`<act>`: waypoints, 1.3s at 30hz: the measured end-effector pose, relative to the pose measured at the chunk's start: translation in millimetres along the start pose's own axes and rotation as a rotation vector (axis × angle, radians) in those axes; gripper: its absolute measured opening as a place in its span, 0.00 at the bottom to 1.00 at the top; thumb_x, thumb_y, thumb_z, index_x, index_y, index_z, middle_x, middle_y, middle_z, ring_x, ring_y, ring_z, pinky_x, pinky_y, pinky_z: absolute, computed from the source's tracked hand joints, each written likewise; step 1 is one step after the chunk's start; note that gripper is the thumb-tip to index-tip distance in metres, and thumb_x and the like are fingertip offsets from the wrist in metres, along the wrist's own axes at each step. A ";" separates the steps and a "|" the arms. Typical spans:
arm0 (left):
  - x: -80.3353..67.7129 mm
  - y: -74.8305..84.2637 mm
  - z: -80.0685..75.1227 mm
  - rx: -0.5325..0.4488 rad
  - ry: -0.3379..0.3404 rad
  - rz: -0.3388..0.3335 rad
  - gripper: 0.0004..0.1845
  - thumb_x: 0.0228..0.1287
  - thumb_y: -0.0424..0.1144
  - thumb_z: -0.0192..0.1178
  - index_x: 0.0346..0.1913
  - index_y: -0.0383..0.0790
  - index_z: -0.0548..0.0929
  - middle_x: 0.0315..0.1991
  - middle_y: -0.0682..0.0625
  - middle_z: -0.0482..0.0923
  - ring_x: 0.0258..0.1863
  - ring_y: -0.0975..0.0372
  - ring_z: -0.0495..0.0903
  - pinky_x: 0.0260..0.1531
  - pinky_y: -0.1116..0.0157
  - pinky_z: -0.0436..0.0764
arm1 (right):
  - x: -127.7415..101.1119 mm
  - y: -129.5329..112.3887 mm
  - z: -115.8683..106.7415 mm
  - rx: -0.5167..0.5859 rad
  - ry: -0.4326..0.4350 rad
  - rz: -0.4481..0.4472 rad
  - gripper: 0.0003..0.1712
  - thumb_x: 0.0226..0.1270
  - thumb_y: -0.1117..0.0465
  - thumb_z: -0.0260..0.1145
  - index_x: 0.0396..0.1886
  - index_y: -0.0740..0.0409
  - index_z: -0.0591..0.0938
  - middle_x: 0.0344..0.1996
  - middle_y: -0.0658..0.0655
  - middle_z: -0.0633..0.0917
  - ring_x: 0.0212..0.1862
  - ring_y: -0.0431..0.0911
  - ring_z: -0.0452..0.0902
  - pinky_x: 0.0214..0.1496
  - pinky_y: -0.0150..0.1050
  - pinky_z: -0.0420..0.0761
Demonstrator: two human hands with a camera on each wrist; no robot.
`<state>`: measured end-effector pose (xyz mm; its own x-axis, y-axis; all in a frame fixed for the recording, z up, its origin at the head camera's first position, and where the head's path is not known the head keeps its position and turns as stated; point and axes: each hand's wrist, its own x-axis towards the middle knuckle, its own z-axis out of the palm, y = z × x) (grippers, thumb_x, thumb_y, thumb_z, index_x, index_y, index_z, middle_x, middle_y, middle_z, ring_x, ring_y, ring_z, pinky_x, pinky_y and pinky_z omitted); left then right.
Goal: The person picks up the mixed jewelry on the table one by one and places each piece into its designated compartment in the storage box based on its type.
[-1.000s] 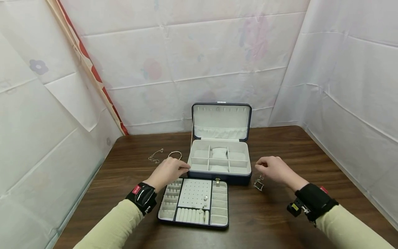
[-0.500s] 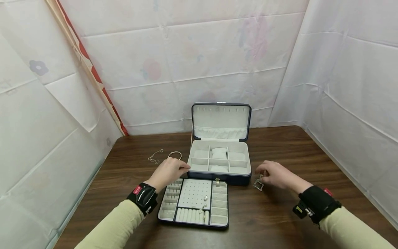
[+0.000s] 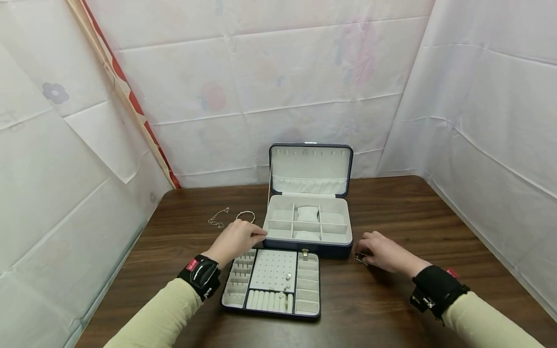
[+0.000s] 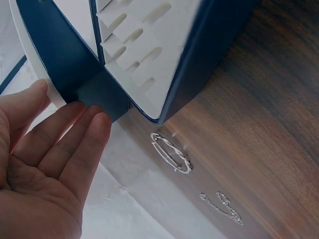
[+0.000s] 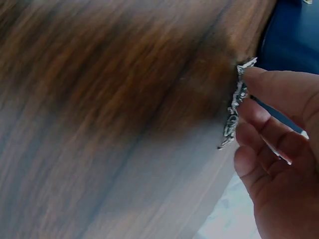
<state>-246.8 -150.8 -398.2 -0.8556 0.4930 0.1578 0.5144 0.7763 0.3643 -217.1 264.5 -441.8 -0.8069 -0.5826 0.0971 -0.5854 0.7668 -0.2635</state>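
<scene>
Right grip [image 3: 383, 251] has its fingers curled over a small silver chain [image 5: 234, 107], low on the worktop [image 3: 391, 309] just right of the box [image 3: 307, 226]. Looks light, floppy and snaggy, so I'd pinch it mid-length. Left grip [image 3: 237, 240] lies flat and relaxed against the box's corner, tray [image 3: 272, 282] just beside.

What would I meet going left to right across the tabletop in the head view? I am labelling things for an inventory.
Thin silver chain → round silver bangle → left hand → open navy jewellery box with pale lining → small silver chain piece → right hand, pinching that piece against the dark wooden table.
</scene>
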 end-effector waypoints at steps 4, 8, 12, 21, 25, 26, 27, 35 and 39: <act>-0.6 0.7 -1.1 0.004 0.000 0.010 0.09 0.68 0.38 0.68 0.47 0.43 0.92 0.41 0.53 0.90 0.38 0.64 0.88 0.38 0.63 0.85 | 0.5 0.0 1.8 0.001 0.006 0.005 0.13 0.58 0.70 0.74 0.32 0.47 0.84 0.33 0.43 0.78 0.38 0.40 0.71 0.38 0.38 0.76; -0.6 3.0 -2.7 0.020 0.004 0.013 0.08 0.69 0.39 0.67 0.47 0.44 0.92 0.39 0.55 0.90 0.33 0.66 0.86 0.37 0.63 0.84 | 1.1 -0.7 3.5 0.009 0.002 -0.007 0.13 0.59 0.72 0.72 0.31 0.48 0.81 0.31 0.44 0.79 0.37 0.40 0.71 0.37 0.38 0.76; 0.8 5.3 -3.5 0.028 0.005 -0.004 0.08 0.71 0.42 0.65 0.45 0.47 0.92 0.35 0.58 0.89 0.23 0.70 0.76 0.31 0.65 0.78 | 2.5 -2.1 5.2 0.015 0.006 -0.034 0.12 0.57 0.73 0.69 0.30 0.51 0.81 0.30 0.49 0.81 0.36 0.41 0.72 0.38 0.40 0.77; 4.9 7.6 -7.3 0.059 0.022 -0.036 0.11 0.75 0.44 0.60 0.42 0.47 0.93 0.27 0.59 0.83 0.20 0.68 0.72 0.30 0.64 0.75 | 4.4 -3.6 8.1 0.020 -0.006 -0.017 0.13 0.54 0.74 0.69 0.31 0.52 0.78 0.28 0.48 0.80 0.33 0.39 0.70 0.36 0.40 0.75; 7.3 12.0 -11.6 0.062 0.026 -0.051 0.12 0.75 0.44 0.60 0.42 0.47 0.93 0.31 0.58 0.85 0.22 0.67 0.72 0.30 0.64 0.74 | 2.1 -5.0 5.0 0.074 -0.002 0.027 0.14 0.55 0.75 0.68 0.31 0.51 0.78 0.28 0.45 0.78 0.31 0.36 0.69 0.32 0.35 0.73; 8.4 13.2 -12.4 0.064 0.028 -0.056 0.12 0.75 0.44 0.59 0.43 0.47 0.92 0.32 0.57 0.86 0.23 0.66 0.73 0.31 0.64 0.74 | 1.3 -5.1 3.0 0.099 0.000 0.036 0.14 0.56 0.75 0.67 0.31 0.51 0.77 0.28 0.45 0.77 0.31 0.35 0.69 0.31 0.34 0.73; 9.5 14.4 -13.0 0.066 0.033 -0.059 0.12 0.75 0.45 0.59 0.43 0.47 0.92 0.33 0.56 0.87 0.24 0.67 0.73 0.32 0.64 0.74 | 0.6 -5.6 0.2 0.125 0.005 0.042 0.15 0.56 0.75 0.67 0.31 0.51 0.77 0.28 0.46 0.77 0.30 0.35 0.68 0.31 0.33 0.72; 14.7 29.1 -16.3 -0.038 0.048 -0.037 0.13 0.76 0.45 0.59 0.44 0.43 0.92 0.34 0.52 0.89 0.22 0.69 0.75 0.33 0.63 0.79 | 0.8 -7.3 -28.0 0.213 0.094 0.062 0.15 0.56 0.77 0.63 0.31 0.52 0.76 0.28 0.45 0.75 0.30 0.36 0.69 0.30 0.33 0.72; 18.0 38.4 -16.3 -0.047 0.073 -0.007 0.15 0.77 0.45 0.57 0.44 0.43 0.92 0.36 0.51 0.90 0.30 0.66 0.84 0.40 0.60 0.84 | 2.0 -10.2 -41.8 0.231 0.148 0.090 0.16 0.60 0.76 0.64 0.33 0.49 0.78 0.30 0.44 0.77 0.32 0.37 0.71 0.31 0.33 0.73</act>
<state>-243.4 -118.5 -366.4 -0.8620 0.4560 0.2213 0.5066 0.7595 0.4081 -216.1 266.8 -398.9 -0.8675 -0.4565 0.1976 -0.4910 0.7222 -0.4872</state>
